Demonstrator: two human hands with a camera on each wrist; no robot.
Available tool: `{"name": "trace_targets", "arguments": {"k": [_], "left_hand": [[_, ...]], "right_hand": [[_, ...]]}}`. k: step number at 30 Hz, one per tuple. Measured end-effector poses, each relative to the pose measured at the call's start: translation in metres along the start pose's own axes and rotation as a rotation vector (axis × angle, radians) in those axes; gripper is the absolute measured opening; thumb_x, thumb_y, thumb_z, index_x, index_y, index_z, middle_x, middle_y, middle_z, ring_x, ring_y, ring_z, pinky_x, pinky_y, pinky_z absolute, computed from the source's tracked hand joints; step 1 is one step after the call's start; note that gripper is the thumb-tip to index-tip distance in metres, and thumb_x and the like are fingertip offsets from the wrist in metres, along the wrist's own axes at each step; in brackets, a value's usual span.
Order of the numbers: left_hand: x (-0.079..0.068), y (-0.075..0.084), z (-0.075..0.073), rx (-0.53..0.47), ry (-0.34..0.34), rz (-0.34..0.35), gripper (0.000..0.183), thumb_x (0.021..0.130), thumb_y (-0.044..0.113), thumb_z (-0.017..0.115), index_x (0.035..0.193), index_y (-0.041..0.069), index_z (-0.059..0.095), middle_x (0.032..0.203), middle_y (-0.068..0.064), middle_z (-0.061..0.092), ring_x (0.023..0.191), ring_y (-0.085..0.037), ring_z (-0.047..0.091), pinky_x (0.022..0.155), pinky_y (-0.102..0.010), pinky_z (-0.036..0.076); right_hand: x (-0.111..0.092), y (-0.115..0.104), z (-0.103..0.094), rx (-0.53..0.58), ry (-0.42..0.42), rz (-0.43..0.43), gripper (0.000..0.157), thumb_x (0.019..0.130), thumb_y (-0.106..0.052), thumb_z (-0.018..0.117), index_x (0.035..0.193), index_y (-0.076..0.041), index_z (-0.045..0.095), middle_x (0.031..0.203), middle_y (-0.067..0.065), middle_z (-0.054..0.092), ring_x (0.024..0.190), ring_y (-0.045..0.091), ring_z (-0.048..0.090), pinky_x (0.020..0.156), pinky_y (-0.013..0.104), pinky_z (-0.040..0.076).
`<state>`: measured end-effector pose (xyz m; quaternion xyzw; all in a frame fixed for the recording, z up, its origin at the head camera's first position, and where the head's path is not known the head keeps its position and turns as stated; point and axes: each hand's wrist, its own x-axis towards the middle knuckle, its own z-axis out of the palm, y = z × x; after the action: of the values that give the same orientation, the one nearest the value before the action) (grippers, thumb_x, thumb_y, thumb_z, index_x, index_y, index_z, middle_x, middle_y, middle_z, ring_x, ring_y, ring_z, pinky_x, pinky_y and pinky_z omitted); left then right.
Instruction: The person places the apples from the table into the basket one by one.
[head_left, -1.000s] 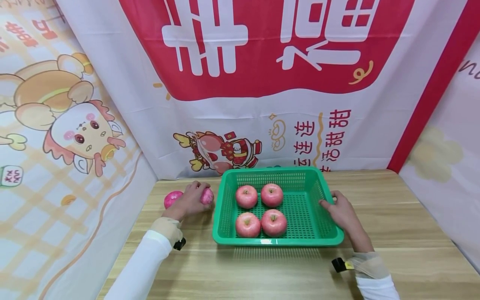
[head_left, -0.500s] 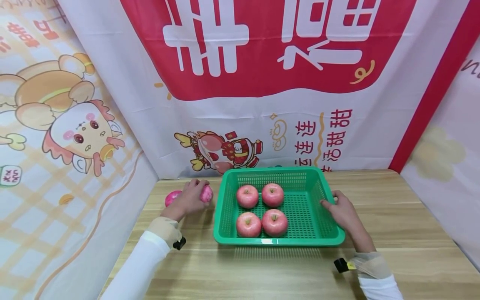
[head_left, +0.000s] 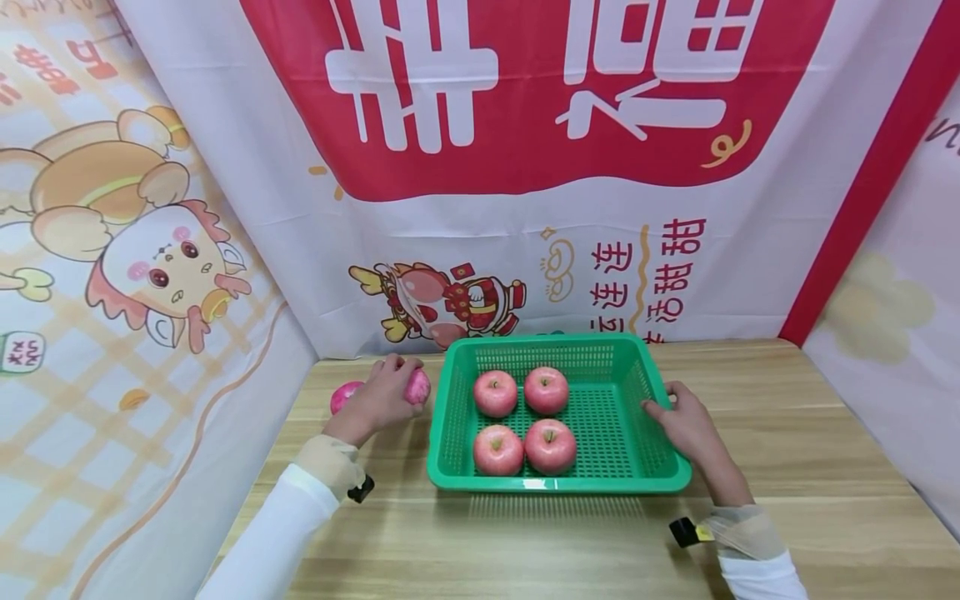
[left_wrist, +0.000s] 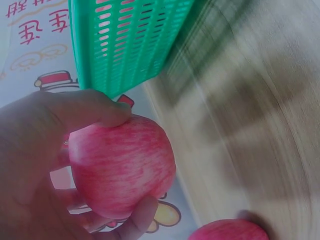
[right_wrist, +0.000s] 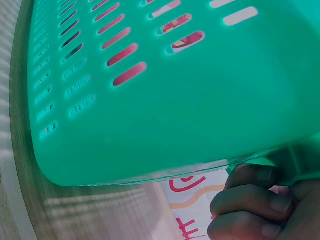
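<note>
My left hand [head_left: 378,402] grips a pinkish-red apple [left_wrist: 122,167], its thumb and fingers spread around the fruit, just left of the green basket [head_left: 558,483]. A second apple [head_left: 344,395] lies on the table, partly covered by that hand in the head view. With its fingers curled at the basket's right rim, my right hand [head_left: 686,423] holds the basket, thumb toward the inside; the right wrist view shows these fingers [right_wrist: 250,200] under the rim. Inside the basket, several apples [head_left: 550,446] stand grouped at the left and middle, stems up.
The wooden table [head_left: 810,450] runs back to a white cloth [head_left: 450,225] printed with red shapes, characters and a cartoon figure. Another printed cloth [head_left: 150,400] hangs along the left side. The basket's right part shows bare mesh floor.
My left hand has shifted very slightly up and right with the apple in its grip. The right hand keeps its hold on the rim, and the basket stays in place.
</note>
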<state>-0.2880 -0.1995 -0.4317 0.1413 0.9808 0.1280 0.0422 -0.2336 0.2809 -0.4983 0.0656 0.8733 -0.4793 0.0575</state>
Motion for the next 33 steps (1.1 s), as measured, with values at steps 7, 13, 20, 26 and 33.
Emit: {"name": "trace_targets", "arguments": {"k": [7,13,20,26,33], "left_hand": [[-0.006,0.005,-0.004,0.015,0.007,0.001,0.075,0.088,0.025,0.082,0.154,0.012,0.049,0.149,-0.023,0.046,0.136,-0.044,0.046,0.097,-0.068,0.056],[-0.01,0.008,-0.006,0.044,0.019,0.0,0.075,0.087,0.028,0.082,0.154,0.012,0.05,0.147,-0.024,0.048,0.134,-0.045,0.048,0.095,-0.068,0.057],[-0.014,0.008,-0.009,0.042,0.024,-0.012,0.074,0.086,0.028,0.082,0.152,0.012,0.051,0.144,-0.023,0.05,0.131,-0.045,0.05,0.091,-0.067,0.058],[-0.017,0.012,-0.013,0.022,0.024,-0.035,0.076,0.088,0.028,0.082,0.154,0.013,0.049,0.147,-0.023,0.049,0.134,-0.045,0.049,0.092,-0.069,0.058],[-0.02,0.014,-0.016,0.027,0.035,-0.039,0.074,0.089,0.029,0.08,0.154,0.013,0.05,0.146,-0.023,0.049,0.132,-0.044,0.05,0.092,-0.068,0.058]], "right_hand": [[0.0,0.0,0.0,-0.002,0.0,0.0,0.054,0.109,-0.03,0.056,0.144,0.01,0.043,0.128,0.033,0.06,0.099,0.03,0.071,0.074,0.039,0.064],[-0.001,-0.001,0.0,-0.01,0.007,-0.006,0.053,0.109,-0.029,0.056,0.142,0.01,0.044,0.127,0.033,0.06,0.098,0.03,0.071,0.074,0.038,0.064],[-0.002,-0.001,0.0,-0.011,0.006,-0.015,0.052,0.108,-0.028,0.057,0.141,0.011,0.044,0.123,0.032,0.062,0.093,0.026,0.071,0.072,0.037,0.063],[-0.002,-0.001,-0.001,-0.014,0.002,-0.02,0.052,0.109,-0.028,0.056,0.141,0.011,0.044,0.122,0.032,0.062,0.092,0.025,0.071,0.072,0.037,0.063],[-0.003,-0.002,-0.001,-0.015,0.006,-0.025,0.052,0.108,-0.027,0.056,0.141,0.011,0.044,0.123,0.033,0.062,0.093,0.026,0.071,0.072,0.037,0.063]]}}
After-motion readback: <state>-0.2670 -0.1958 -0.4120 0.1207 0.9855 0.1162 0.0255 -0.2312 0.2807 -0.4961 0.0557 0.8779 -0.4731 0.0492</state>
